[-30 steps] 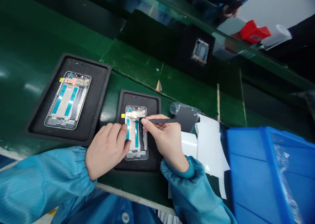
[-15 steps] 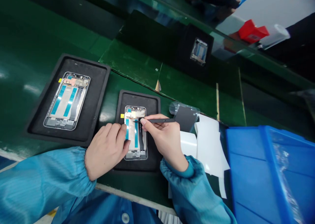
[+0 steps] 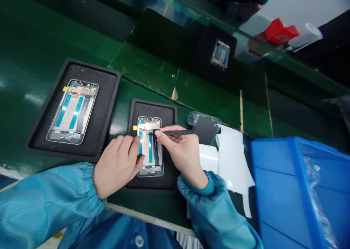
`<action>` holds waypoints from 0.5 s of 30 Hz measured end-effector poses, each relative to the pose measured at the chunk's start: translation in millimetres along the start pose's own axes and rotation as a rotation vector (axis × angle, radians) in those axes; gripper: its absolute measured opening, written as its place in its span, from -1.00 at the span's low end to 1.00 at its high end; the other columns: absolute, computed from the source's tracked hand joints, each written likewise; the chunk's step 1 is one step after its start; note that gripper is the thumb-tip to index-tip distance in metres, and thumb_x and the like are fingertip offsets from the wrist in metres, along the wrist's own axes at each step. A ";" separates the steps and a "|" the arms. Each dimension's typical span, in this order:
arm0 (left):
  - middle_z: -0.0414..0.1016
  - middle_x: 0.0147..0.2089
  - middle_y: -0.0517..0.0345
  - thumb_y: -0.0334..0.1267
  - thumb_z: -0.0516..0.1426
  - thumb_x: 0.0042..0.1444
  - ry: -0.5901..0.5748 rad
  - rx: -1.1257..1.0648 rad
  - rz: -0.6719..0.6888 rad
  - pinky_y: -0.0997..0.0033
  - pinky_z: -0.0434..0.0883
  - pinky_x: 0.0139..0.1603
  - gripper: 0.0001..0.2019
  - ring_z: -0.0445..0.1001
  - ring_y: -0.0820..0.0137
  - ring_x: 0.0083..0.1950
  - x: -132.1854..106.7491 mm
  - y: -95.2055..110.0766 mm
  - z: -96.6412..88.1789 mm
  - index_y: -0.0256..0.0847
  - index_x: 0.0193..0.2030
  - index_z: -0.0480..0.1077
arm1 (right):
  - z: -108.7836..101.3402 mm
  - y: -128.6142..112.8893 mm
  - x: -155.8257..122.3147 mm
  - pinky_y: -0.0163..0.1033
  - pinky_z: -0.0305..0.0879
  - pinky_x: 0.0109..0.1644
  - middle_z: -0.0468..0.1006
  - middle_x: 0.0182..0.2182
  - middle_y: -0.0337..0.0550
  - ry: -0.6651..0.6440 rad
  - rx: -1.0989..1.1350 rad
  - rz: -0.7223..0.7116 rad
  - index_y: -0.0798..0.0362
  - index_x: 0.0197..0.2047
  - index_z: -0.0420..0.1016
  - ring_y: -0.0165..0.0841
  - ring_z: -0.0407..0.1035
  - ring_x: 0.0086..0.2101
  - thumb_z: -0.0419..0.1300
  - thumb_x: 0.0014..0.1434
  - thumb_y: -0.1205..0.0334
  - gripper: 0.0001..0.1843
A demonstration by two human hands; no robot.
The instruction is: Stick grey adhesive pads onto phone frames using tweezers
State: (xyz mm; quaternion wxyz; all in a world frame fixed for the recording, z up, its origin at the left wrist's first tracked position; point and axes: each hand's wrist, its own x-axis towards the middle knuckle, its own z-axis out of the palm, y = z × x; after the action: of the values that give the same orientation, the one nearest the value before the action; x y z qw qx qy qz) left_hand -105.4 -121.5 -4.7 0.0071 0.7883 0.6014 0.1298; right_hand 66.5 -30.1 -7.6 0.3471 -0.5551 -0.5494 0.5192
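Black foam tray (image 3: 168, 114) at the centre of the frame cradles an open phone chassis (image 3: 149, 146); its recess seems meant to stop the part sliding on the green desk (image 3: 32, 41). The left hand (image 3: 117, 165) lies loosely curled, gripping nothing, with its fingertips pressed on the chassis's left edge, apparently to steady it. The right hand (image 3: 182, 152) pinches a slim black stylus (image 3: 175, 132) pen-fashion, tip touching the chassis's upper part. A larger tray (image 3: 106, 107) with a second chassis (image 3: 72, 111) sits at left. White sheets (image 3: 232, 158) and a blue bin (image 3: 276, 190) are at right.
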 end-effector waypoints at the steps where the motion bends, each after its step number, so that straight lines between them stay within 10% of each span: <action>1: 0.42 -0.16 -0.15 -0.22 0.07 0.28 -0.010 0.005 0.001 0.15 0.37 -0.25 -0.59 0.36 0.14 -0.20 0.3 0.0 -0.2 -0.48 0.15 0.37 | -0.1 0.1 0.1 -0.22 0.55 -0.35 0.66 -0.45 -0.14 -0.001 0.002 0.001 0.05 -0.34 0.59 -0.29 0.57 -0.45 0.47 0.00 0.09 -0.75; 15: 0.37 -0.12 -0.10 -0.17 0.03 0.32 -0.124 0.034 0.004 0.14 0.33 -0.19 -0.51 0.34 0.14 -0.15 4.0 0.3 -3.6 -0.39 0.31 0.28 | 0.6 1.1 0.9 -0.26 0.55 -0.34 0.66 -0.43 -0.13 -0.009 0.015 -0.019 0.08 -0.34 0.59 -0.31 0.57 -0.45 0.46 0.01 0.14 -0.77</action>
State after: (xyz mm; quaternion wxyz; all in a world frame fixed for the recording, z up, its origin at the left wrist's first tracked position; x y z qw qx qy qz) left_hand -104.9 -118.3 -0.5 0.0305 0.7961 0.6003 0.0704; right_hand 66.0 -29.5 -8.9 0.3536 -0.5451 -0.5521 0.5224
